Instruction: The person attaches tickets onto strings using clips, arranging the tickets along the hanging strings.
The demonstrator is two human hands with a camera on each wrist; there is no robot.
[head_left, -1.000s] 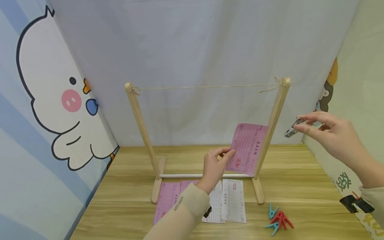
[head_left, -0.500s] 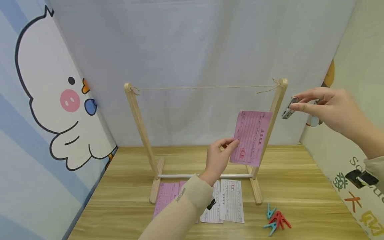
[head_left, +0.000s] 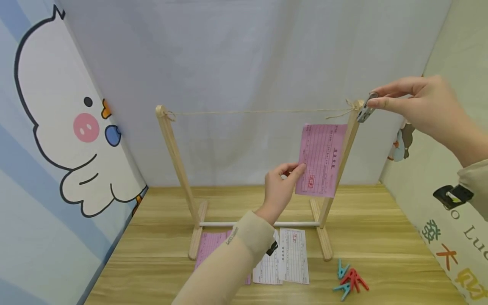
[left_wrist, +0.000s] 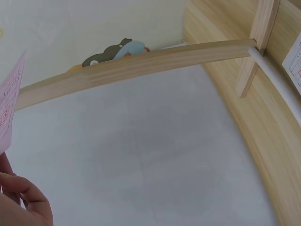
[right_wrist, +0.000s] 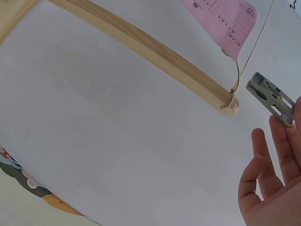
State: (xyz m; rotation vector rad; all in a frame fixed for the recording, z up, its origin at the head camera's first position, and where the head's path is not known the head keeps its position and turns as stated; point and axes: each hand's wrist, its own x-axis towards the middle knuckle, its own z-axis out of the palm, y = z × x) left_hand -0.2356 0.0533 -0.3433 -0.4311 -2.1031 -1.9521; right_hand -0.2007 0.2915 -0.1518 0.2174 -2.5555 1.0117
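A pink printed slip (head_left: 322, 159) is pinched at its left edge by my left hand (head_left: 280, 186), a little below the string (head_left: 244, 112). The slip is upright and overlaps the right post of the wooden frame in the head view. My right hand (head_left: 427, 108) grips a grey clothes peg (head_left: 367, 108) between thumb and fingers, beside the top of the right post (head_left: 348, 140). In the right wrist view the peg (right_wrist: 270, 96) points toward the knotted post end, apart from it. The left wrist view shows only part of the slip (left_wrist: 9, 103) and of the left hand (left_wrist: 23, 202).
White slips (head_left: 294, 256) and pink slips (head_left: 209, 245) lie on the wooden table (head_left: 152, 271), partly hidden by my left sleeve. Red (head_left: 354, 279) and blue pegs (head_left: 343, 269) lie at the front right. A white rod (head_left: 295, 224) joins the frame's feet.
Both hands have risen. The pink slip has moved up toward the string with my left hand, and my right hand has lifted the peg to about the string's height.
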